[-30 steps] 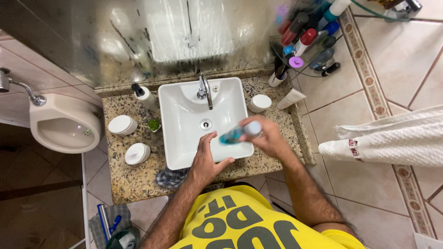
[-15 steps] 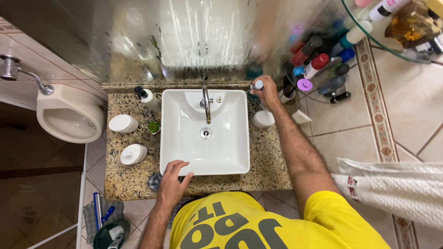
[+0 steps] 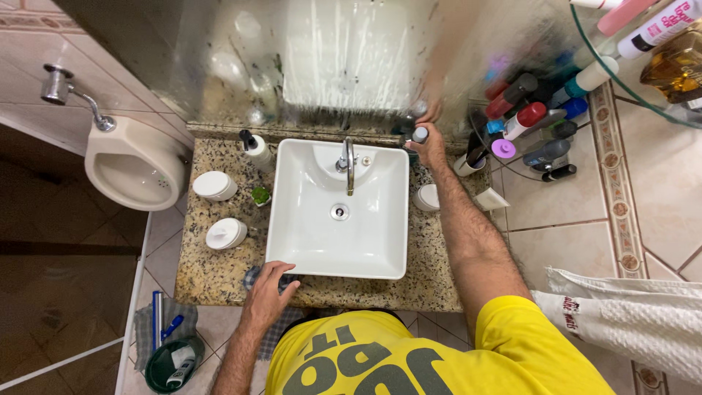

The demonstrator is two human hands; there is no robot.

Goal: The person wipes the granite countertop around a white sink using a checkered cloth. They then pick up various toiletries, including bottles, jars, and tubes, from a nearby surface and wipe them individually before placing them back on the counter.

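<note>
My right hand (image 3: pixel 430 148) reaches to the back right corner of the counter, by the mirror, and grips a bottle with a white cap (image 3: pixel 420 134); its body is hidden by my fingers. A white square basin (image 3: pixel 300 241) with a chrome tap (image 3: pixel 346 162) sits in the middle of the speckled granite counter (image 3: pixel 212 274). At the counter's front edge, my left hand (image 3: pixel 265 290) rests with fingers spread on a dark checked cloth (image 3: pixel 252 276) beside the basin's front left corner.
Two white lidded jars (image 3: pixel 214 186) (image 3: pixel 225 234), a small green plant and a pump bottle (image 3: pixel 255 148) stand left of the basin. A white jar (image 3: pixel 427 197) and a cup are at the right. A wire rack of bottles (image 3: pixel 530 132) hangs right. A towel (image 3: pixel 629 314) hangs lower right.
One second ago both hands held the bottle over the basin. My right hand then carried it to the back right corner, and my left hand dropped onto the cloth at the front edge.
</note>
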